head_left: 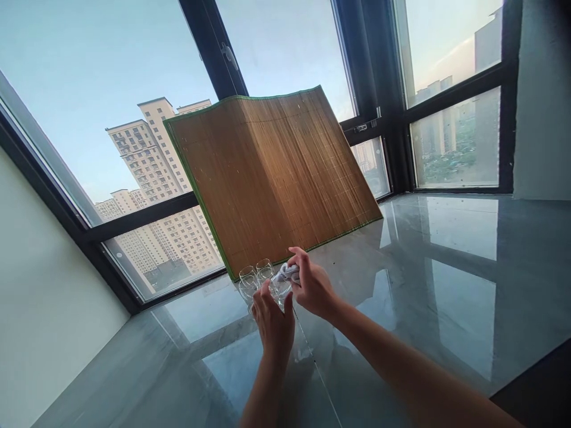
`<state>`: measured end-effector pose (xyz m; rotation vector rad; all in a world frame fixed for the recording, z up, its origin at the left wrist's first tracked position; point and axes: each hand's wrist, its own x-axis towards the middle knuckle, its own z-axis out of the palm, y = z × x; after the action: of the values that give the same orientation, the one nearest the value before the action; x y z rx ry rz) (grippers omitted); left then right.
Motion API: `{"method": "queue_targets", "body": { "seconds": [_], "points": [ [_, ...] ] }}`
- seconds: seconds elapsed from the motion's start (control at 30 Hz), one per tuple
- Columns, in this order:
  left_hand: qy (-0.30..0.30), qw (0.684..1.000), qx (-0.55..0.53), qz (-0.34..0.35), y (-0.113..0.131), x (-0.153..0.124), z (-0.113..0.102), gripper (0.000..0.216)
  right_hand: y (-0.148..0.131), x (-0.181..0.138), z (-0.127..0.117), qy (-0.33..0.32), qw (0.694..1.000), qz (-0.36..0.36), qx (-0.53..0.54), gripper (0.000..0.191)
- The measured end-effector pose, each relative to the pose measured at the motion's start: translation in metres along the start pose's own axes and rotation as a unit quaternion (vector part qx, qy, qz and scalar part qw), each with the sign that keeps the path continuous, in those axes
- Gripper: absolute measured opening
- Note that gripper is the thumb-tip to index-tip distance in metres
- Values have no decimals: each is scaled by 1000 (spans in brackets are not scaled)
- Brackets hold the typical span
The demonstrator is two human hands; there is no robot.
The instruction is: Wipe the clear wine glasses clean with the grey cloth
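Observation:
My left hand curls its thumb and fingers around a small clear glass low over the grey glossy surface. A light grey cloth is bunched in my right hand, pressed at the mouth of that glass. My right index finger sticks out past the cloth. Just beyond my left hand stand more clear glasses: one on the left and another beside it. Their lower parts blend with reflections and are partly hidden by my fingers, so I cannot tell exactly how many there are.
Behind the glasses, a brown slatted bamboo mat with green edging leans against the dark window frame. The glossy grey sill reflects the windows. A pale wall bounds the left side, and another wall the right.

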<state>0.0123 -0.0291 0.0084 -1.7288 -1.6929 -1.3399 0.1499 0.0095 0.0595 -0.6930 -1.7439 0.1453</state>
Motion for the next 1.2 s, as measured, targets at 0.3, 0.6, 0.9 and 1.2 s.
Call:
{"method": "queue_targets", "body": {
  "seconds": [0.3,0.6,0.9,1.2],
  "points": [
    [22,998,15,63,3,0,1,47,-6,6,-17,-48,965,128,226,52],
    [15,997,35,60,3,2,-2,49,3,-4,5,83,993,72,31,61],
    [44,995,86,13,1,5,-3,50,-7,-7,-3,-63,995,50,65,62],
    [-35,995,53,81,-10,5,-3,49,5,-2,-6,-231,956,59,174,95]
  ]
}}
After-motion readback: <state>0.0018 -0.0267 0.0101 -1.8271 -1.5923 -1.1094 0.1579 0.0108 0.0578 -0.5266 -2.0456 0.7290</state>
